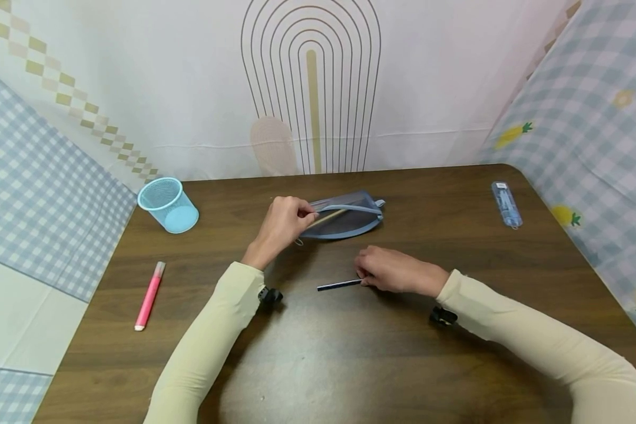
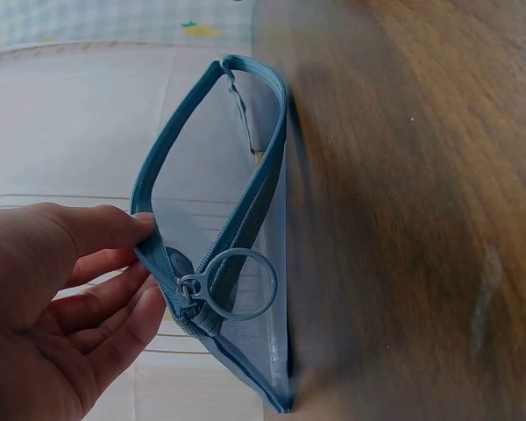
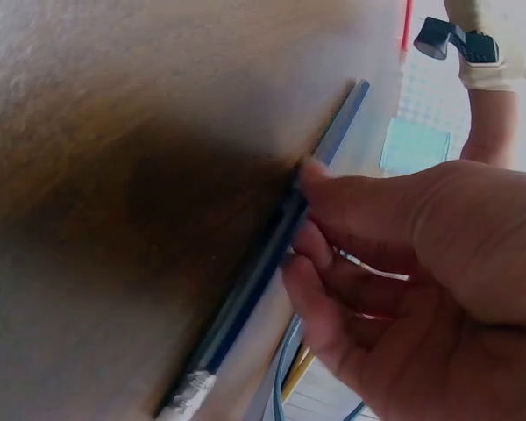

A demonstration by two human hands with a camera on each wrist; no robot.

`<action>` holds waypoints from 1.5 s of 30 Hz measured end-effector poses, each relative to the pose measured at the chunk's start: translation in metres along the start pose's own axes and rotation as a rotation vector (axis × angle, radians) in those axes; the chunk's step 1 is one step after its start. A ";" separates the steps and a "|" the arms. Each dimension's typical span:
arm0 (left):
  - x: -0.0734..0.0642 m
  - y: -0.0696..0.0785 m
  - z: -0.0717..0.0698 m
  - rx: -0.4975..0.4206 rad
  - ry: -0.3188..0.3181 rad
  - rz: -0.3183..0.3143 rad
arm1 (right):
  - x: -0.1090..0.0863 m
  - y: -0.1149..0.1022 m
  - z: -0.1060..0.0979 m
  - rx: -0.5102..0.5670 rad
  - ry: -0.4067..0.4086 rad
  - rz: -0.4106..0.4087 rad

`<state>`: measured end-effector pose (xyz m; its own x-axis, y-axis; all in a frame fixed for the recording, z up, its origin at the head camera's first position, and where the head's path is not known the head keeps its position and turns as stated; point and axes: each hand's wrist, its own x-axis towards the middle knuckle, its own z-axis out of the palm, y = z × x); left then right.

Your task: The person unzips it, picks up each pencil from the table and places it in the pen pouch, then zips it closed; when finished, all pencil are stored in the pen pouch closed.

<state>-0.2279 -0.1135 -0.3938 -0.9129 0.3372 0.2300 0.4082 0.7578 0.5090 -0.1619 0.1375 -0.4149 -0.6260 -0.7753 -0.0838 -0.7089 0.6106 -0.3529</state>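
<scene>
My left hand (image 1: 282, 225) pinches the zipped edge of a blue mesh pencil case (image 1: 352, 231) between thumb and fingers. The case's mouth gapes, and a yellow pencil (image 1: 328, 218) lies inside. In the left wrist view a round zip-pull ring (image 2: 273, 285) hangs beside the fingertips. To the right and nearer, my right hand (image 1: 394, 270) pinches a dark blue pencil (image 1: 338, 285) between thumb and fingers, low over the table. The right wrist view shows a silvery band near one end of this pencil; whether it touches the table I cannot tell.
At the back left of the brown table (image 1: 318, 365) stands a light blue mesh pen cup (image 1: 161, 200). A pink marker (image 1: 149, 297) lies in front of it. Toward the far right edge is a small blue translucent packet (image 1: 506, 204). Patterned cloth hangs behind and at both sides.
</scene>
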 end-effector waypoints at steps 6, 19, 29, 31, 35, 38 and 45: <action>0.000 -0.001 0.000 -0.006 0.007 0.001 | 0.002 -0.005 -0.016 0.357 0.051 -0.036; 0.001 0.000 0.002 0.006 0.012 0.004 | 0.006 0.012 -0.007 1.725 0.012 0.450; 0.001 0.002 0.004 0.003 0.006 0.002 | 0.032 0.033 -0.007 2.237 0.152 0.679; 0.001 0.002 0.003 0.002 0.009 0.005 | 0.038 0.034 -0.008 2.276 0.180 0.713; 0.001 0.001 0.003 0.003 0.007 0.002 | 0.049 0.032 -0.007 2.287 0.256 0.763; 0.000 0.001 0.003 0.008 -0.001 -0.005 | 0.055 0.030 -0.006 2.273 0.311 0.780; 0.000 0.001 0.002 0.014 -0.005 0.000 | 0.065 0.024 -0.008 2.192 0.359 0.746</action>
<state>-0.2272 -0.1112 -0.3952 -0.9128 0.3402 0.2258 0.4084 0.7654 0.4974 -0.2222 0.1033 -0.4213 -0.6989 -0.3869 -0.6016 0.7014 -0.5356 -0.4703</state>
